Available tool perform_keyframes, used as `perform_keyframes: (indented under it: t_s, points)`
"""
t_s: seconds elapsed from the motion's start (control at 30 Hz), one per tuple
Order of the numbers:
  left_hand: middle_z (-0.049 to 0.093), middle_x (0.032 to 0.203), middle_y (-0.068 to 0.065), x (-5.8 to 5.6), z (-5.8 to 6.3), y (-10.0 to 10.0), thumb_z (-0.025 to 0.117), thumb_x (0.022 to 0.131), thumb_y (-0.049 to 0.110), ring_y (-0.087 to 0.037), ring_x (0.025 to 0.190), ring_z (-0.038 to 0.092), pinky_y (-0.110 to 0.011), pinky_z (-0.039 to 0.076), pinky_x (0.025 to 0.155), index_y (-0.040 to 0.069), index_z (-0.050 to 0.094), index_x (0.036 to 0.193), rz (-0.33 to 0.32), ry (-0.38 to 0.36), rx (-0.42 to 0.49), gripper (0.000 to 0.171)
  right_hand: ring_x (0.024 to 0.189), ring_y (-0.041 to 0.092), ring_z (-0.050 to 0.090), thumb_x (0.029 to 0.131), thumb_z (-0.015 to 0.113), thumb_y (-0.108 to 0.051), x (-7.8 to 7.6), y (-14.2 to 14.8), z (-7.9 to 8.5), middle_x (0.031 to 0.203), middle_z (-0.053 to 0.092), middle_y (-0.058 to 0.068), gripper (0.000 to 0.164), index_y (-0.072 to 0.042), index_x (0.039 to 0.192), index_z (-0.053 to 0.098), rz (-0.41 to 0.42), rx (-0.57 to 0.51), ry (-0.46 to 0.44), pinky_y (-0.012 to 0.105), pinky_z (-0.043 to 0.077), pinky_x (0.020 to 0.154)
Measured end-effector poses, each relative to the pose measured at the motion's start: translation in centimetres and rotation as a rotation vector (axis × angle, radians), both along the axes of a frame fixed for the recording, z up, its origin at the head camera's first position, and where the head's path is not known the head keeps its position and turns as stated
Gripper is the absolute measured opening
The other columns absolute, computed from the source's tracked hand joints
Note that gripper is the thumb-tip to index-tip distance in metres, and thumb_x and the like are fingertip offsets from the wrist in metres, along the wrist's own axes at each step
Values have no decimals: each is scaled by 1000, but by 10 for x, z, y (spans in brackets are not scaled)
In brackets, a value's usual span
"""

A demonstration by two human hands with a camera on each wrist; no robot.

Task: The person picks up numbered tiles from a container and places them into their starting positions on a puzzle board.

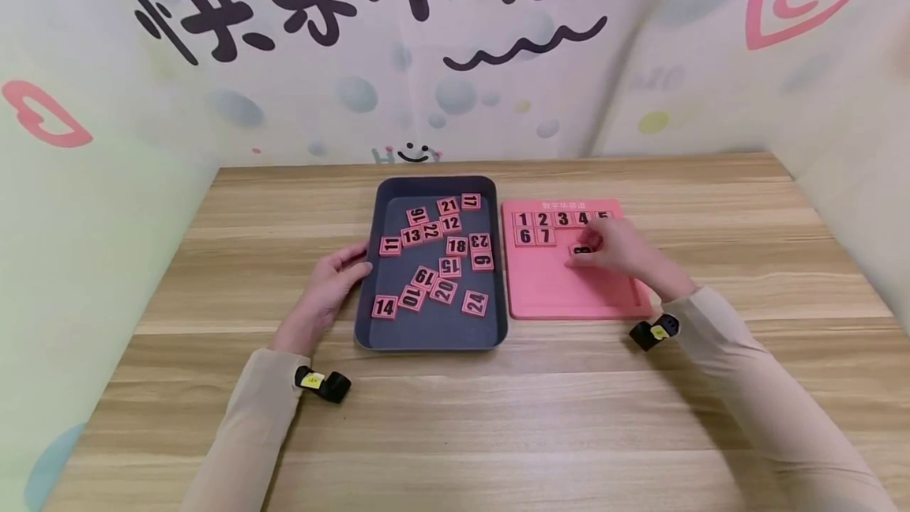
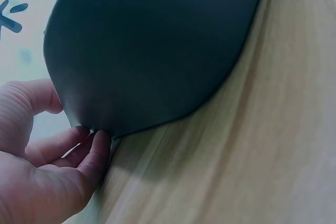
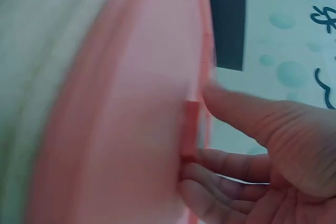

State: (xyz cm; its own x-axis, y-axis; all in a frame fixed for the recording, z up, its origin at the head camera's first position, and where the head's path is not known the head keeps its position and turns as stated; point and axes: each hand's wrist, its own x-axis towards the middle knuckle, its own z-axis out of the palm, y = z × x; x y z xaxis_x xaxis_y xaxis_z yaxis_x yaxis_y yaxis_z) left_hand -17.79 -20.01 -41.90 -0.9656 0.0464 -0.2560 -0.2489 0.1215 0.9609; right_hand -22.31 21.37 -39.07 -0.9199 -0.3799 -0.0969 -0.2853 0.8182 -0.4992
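Observation:
At the left side of a dark grey tray (image 1: 430, 342), my left hand (image 1: 330, 283) holds the rim. The left wrist view shows the thumb and bent fingertips against the tray wall (image 2: 147, 51). Inside the tray lie several loose pink number tiles (image 1: 456, 246), turned various ways. My right hand (image 1: 618, 247) is over a pink number board (image 1: 547, 283) and pinches a pink number tile (image 1: 579, 249). Its figure is partly covered and looks like an 8. On the board, tiles 1 to 5 form the top row, with 6 and 7 (image 1: 545, 236) below; fingers partly cover 4 and 5.
Tray and board stand side by side, a narrow gap between them, on a wood-grain table (image 1: 455, 433). Behind the table's back edge is a white wall covering (image 1: 298, 101) with black writing. Each wrist bears a black camera strap (image 1: 323, 383).

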Motion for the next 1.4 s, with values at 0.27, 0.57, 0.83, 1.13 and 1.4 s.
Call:
perform_keyframes:
  t_s: [0.27, 0.57, 0.83, 1.13, 1.4]
  points:
    - [37, 145, -18, 0, 1, 0, 49, 93, 1, -26, 129, 39, -18, 41, 95, -5, 36, 140, 2, 0, -2, 49, 78, 27, 59, 74, 73, -6, -1, 2, 6, 81, 63, 15, 23, 7, 89, 61, 4, 47, -31, 41, 50, 73]
    - [38, 144, -20, -1, 1, 2, 48, 92, -1, -26, 128, 39, -16, 41, 93, -6, 36, 140, 3, -3, 27, 49, 51, 10, 32, 81, 70, -20, -7, -8, 0, 52, 36, -4, 35, -10, 57, 47, -111, 51, -80, 24, 25, 49]
    - [38, 144, -20, 0, 1, 2, 48, 92, -2, -26, 128, 40, -16, 41, 93, -7, 36, 140, 4, -2, 35, 50, 51, 11, 42, 84, 70, -16, -14, -11, -7, 55, 49, 1, 27, -4, 62, 58, -105, 33, -19, 23, 33, 48]
    - [36, 144, -21, 0, 0, 0, 48, 92, -2, -26, 127, 40, -14, 41, 92, -7, 35, 140, -2, 4, 44, 50, 47, 9, 47, 83, 71, -14, -17, -10, -7, 54, 54, 1, 24, -1, 66, 61, -117, 1, -51, 24, 39, 47]
    - [38, 144, -20, -1, 0, 0, 49, 93, -1, -24, 126, 41, -15, 42, 90, -6, 36, 140, 3, -6, 37, 49, 48, 10, 51, 84, 69, -12, -16, -10, -5, 60, 57, 5, 21, 1, 69, 62, -129, -9, -102, 23, 42, 46]
